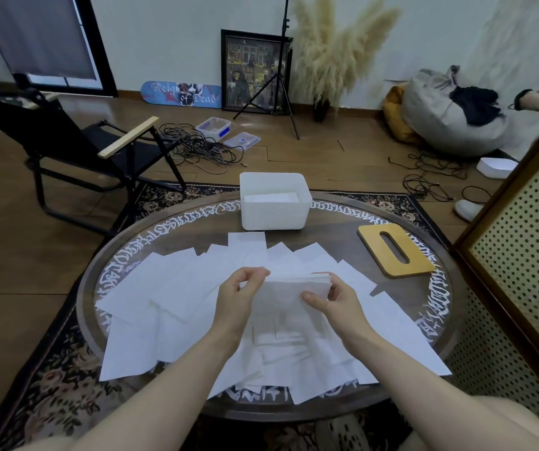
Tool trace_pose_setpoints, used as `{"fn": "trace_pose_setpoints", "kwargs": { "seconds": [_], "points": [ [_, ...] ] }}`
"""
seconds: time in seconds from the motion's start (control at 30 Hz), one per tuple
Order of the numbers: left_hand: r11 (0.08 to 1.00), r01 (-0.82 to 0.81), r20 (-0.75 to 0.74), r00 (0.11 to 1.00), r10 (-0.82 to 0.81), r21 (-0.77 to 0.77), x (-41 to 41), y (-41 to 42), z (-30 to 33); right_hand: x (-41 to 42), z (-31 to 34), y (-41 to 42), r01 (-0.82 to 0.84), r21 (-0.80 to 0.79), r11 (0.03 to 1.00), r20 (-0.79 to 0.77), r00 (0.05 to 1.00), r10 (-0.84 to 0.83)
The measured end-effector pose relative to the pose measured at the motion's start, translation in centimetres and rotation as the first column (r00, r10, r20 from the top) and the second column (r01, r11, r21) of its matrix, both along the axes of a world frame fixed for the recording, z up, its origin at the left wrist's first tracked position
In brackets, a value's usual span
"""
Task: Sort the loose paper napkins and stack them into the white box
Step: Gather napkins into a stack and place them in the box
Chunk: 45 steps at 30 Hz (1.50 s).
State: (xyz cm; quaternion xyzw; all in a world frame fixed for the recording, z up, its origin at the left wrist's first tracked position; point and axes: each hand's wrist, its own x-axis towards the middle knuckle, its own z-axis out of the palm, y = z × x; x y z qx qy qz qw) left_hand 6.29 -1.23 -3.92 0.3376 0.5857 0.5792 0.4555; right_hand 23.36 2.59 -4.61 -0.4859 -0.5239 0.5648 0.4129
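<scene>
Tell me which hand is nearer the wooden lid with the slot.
Right. The right hand sits left of and below the wooden lid; the left hand is farther left, across the held napkin stack.

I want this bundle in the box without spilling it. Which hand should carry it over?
Probably the right hand: its fingers and thumb wrap the gathered stack of napkins, while the left hand only pinches its edge. The white box sits straight ahead.

Left hand (241, 292) and right hand (333, 299) raised, fingers curled, pinching.
</scene>
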Motion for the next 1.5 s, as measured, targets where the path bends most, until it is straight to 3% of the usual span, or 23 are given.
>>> {"fn": "trace_pose_setpoints", "kwargs": {
  "seconds": [0.17, 0.33, 0.63, 1.2, 1.4, 1.5],
  "points": [
    [1.0, -0.017, -0.039, 0.999, 0.016, -0.018, -0.2, 0.2, -0.3, 0.1, 0.1, -0.1, 0.001, 0.001, 1.0, 0.016, 1.0, -0.001],
    [0.997, 0.054, 0.013, 0.998, -0.053, -0.049, -0.6, -0.2, -0.8, 0.1, 0.4, -0.2, 0.023, -0.014, 1.0, -0.019, 1.0, -0.024],
    [0.996, 0.084, -0.026, 0.996, -0.085, -0.037, -0.4, -0.1, -1.3, -0.9, 1.4, -0.2, 0.117, -0.173, 0.978, 0.003, 0.993, -0.119],
    [0.997, 0.08, -0.019, 0.997, -0.08, -0.016, -0.4, -0.2, -0.9, -0.9, 1.7, -0.1, 0.169, -0.157, 0.973, 0.035, 0.986, -0.165],
    [0.996, 0.087, -0.041, 0.995, -0.088, -0.027, -0.4, -0.2, -1.3, -0.7, 1.4, 0.0, 0.125, -0.162, 0.979, 0.023, 0.992, -0.123],
    [0.998, 0.061, -0.035, 0.997, -0.061, -0.006, -0.6, -0.1, -1.2, -0.3, 1.2, 0.0, 0.03, -0.141, 0.99, 0.037, 0.999, -0.025]
  ]
}}
